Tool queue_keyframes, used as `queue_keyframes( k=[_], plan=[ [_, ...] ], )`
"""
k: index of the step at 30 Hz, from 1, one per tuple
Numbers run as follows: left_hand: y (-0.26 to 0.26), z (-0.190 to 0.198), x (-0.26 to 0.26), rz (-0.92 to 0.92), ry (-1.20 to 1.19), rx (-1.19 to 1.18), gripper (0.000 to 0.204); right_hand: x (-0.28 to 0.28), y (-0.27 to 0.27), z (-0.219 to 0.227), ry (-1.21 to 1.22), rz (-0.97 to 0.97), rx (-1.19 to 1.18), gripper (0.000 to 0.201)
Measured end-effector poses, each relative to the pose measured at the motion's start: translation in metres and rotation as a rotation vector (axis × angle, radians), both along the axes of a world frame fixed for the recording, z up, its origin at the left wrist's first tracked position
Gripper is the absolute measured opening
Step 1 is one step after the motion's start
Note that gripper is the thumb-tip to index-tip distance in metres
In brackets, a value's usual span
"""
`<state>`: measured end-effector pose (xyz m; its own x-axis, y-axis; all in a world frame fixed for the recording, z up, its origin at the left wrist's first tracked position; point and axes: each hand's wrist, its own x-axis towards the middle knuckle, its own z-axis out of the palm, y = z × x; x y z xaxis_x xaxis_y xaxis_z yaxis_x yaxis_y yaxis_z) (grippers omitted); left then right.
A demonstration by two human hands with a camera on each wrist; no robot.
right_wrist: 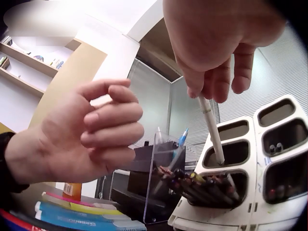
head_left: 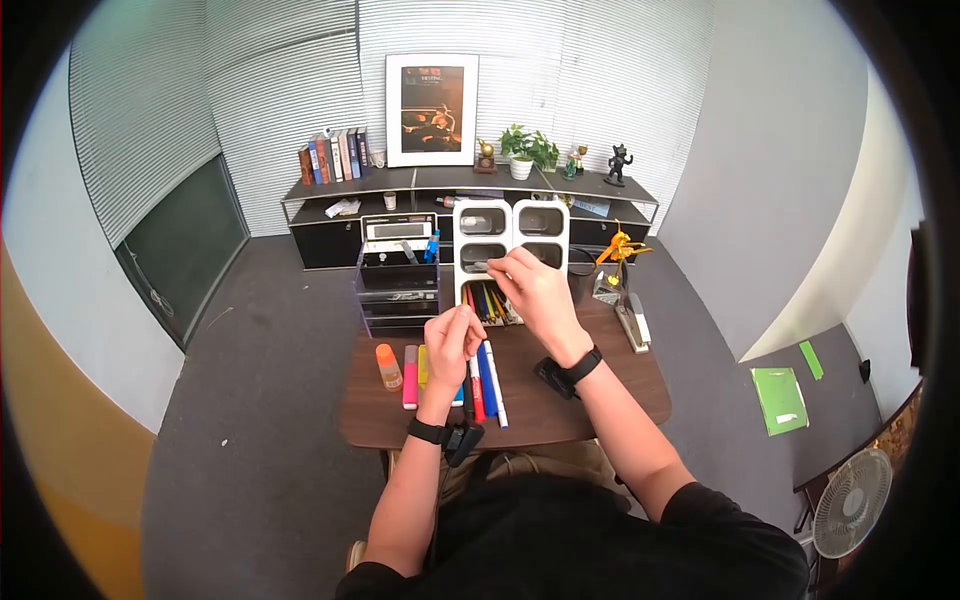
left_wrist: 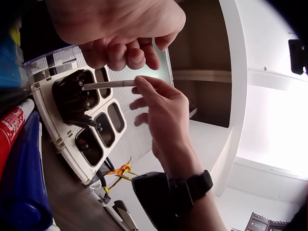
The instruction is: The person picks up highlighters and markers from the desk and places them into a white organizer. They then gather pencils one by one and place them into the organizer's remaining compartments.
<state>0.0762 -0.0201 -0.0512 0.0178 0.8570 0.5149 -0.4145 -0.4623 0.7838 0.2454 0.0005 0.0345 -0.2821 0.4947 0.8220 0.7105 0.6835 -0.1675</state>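
Note:
My right hand pinches one end of a slim whitish stick. Its other end points down into a middle compartment of the white organizer, behind the compartment packed with dark pencils. Lower and to the left, my left hand hangs in the air over the markers, its fingers loosely curled and nothing in them. In the left wrist view the right hand stands beyond the left palm.
Highlighters and markers lie on the brown table, beside an orange-capped bottle. A clear and black desk organizer stands left of the white one. At right are a stapler and a gold-orange ornament.

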Motion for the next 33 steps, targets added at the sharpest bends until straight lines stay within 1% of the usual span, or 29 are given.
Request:
queue_keyframes(
  k=[2, 4, 9, 12, 14, 16, 18, 19, 20, 22, 23, 24, 26, 28, 30, 33],
  plan=[
    [0.000, 0.000, -0.003, -0.002, 0.047, 0.025, 0.051, -0.008, 0.009, -0.005, -0.023, -0.007, -0.066, 0.013],
    [0.000, 0.002, -0.002, -0.005, 0.037, 0.030, 0.051, -0.013, 0.016, -0.010, -0.048, 0.010, -0.094, 0.014],
    [0.000, 0.002, -0.001, -0.009, 0.030, 0.021, 0.051, -0.013, 0.010, -0.013, -0.065, 0.015, -0.174, 0.020],
    [0.001, 0.001, -0.002, -0.022, 0.018, 0.011, 0.052, -0.003, -0.009, -0.007, -0.021, 0.027, -0.210, 0.023],
    [0.001, 0.000, -0.002, -0.013, 0.025, 0.017, 0.052, 0.008, -0.031, -0.002, -0.009, 0.025, -0.361, 0.022],
    [0.000, 0.000, -0.001, -0.013, 0.040, 0.021, 0.051, 0.024, -0.048, -0.007, -0.016, 0.028, -0.382, 0.021],
    [0.000, 0.000, -0.001, -0.030, -0.009, 0.007, 0.048, 0.042, -0.068, -0.011, -0.181, 0.041, -0.675, 0.026],
    [0.000, 0.000, -0.001, -0.028, -0.002, 0.010, 0.048, 0.047, -0.074, -0.015, -0.264, 0.041, -0.776, 0.028],
    [0.000, -0.001, -0.001, -0.032, 0.004, 0.011, 0.049, 0.049, -0.081, -0.021, -0.338, 0.101, -0.786, 0.030],
    [-0.002, 0.000, -0.001, -0.005, 0.023, -0.013, 0.049, 0.041, -0.090, -0.022, -0.362, 0.200, -0.980, 0.033],
    [-0.003, 0.001, -0.001, -0.006, 0.019, -0.002, 0.049, 0.039, -0.089, -0.034, -0.337, 0.273, -1.000, 0.039],
    [-0.002, 0.001, -0.001, -0.017, 0.036, 0.002, 0.049, 0.034, -0.093, -0.038, -0.316, 0.271, -0.995, 0.039],
    [-0.003, 0.002, -0.003, 0.000, 0.019, -0.004, 0.049, 0.024, -0.099, -0.046, -0.402, 0.207, -0.981, 0.043],
    [-0.001, 0.002, -0.003, 0.000, 0.027, -0.001, 0.049, 0.025, -0.100, -0.055, -0.413, 0.171, -0.970, 0.041],
    [-0.002, 0.000, -0.002, 0.014, 0.025, 0.001, 0.050, 0.028, -0.099, -0.064, -0.408, 0.125, -0.958, 0.033],
    [-0.002, 0.001, -0.003, 0.015, 0.052, 0.012, 0.051, 0.032, -0.101, -0.057, -0.413, 0.067, -0.929, 0.030]
  ],
)
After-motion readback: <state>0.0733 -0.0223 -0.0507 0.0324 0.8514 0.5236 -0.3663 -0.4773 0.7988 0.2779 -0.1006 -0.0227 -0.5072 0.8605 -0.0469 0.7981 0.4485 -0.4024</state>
